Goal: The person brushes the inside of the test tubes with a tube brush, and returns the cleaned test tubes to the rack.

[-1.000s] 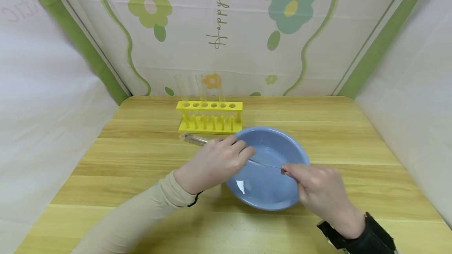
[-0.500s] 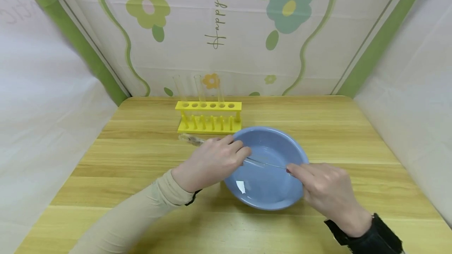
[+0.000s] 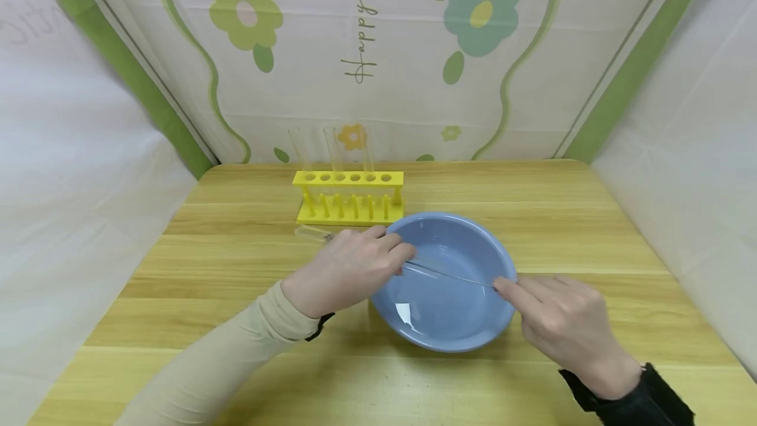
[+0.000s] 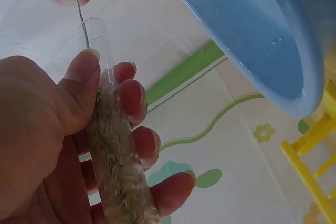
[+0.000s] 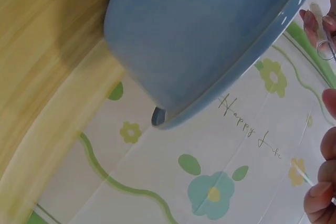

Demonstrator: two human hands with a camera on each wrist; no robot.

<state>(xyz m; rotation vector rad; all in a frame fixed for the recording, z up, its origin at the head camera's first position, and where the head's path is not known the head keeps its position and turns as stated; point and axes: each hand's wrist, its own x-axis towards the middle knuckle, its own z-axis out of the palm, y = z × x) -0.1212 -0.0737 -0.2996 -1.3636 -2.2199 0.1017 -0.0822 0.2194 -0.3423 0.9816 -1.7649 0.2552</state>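
Note:
In the head view my left hand [image 3: 349, 268] grips a clear glass test tube [image 4: 106, 53] above the left side of a blue basin [image 3: 446, 324]. A test tube brush is inside the tube, its pale bristles [image 4: 121, 163] filling the part within my fingers in the left wrist view. The brush's thin wire handle [image 3: 452, 275] comes out of the tube's mouth and crosses over the basin. My right hand [image 3: 564, 321] pinches the wire near its end, at the basin's right rim. The closed end of the tube [image 3: 312, 233] sticks out beyond my left hand.
A yellow test tube rack [image 3: 349, 179] stands behind the basin, to its left, with 3 clear tubes upright in it. The wooden table [image 3: 207, 275] lies beneath everything. White flowered cloth [image 3: 402, 97] walls the back and sides.
My right hand has moved right, drawing the brush wire with it. The bristles have slid away from the tube's closed end. My left hand has shifted slightly left.

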